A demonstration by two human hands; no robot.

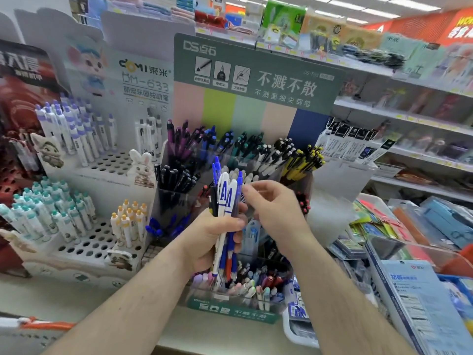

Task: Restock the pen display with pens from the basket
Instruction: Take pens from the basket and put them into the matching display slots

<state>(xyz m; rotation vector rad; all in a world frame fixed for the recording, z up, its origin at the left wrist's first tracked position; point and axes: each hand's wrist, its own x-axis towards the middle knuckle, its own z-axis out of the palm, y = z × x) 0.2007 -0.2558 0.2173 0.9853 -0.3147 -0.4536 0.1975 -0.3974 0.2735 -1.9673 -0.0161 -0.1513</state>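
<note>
My left hand [216, 235] is closed around an upright bundle of pens [226, 198], blue and white ones with clips at the top. My right hand [272, 204] is just to the right of the bundle, with its fingertips pinching the top of one blue pen in it. Both hands hover in front of the green pen display [258, 73], whose clear tiered compartments hold purple, blue, teal, black, white and yellow pens. The front lower compartment [238, 301] holds pastel pens. The basket shows only as an orange and white edge [38, 325] at the bottom left.
A white display with holes [102, 162] stands to the left, holding purple, teal and yellow capped pens. Packaged stationery [419, 285] lies in bins to the right. Shelves [409, 119] of goods run behind. A beige counter edge [230, 339] lies below the display.
</note>
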